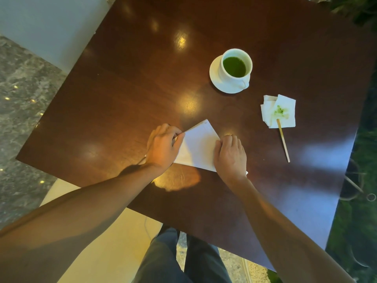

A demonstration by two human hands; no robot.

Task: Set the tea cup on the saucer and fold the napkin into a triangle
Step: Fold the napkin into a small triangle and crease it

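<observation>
Head view: white napkin [197,147], triangular, centre frame on dark bench [122,94]; left hand [163,148] pinches its left edge, right hand [230,154] presses flat on its right. Tea cup [235,67] on saucer [214,75], upper right.

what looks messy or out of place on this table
A second, crumpled napkin right of the tea cup carries a green stain, with a wooden stir stick lying half on it, half on the table. The cup sits off-centre on its saucer. No liquid shows on the wood itself.
</observation>
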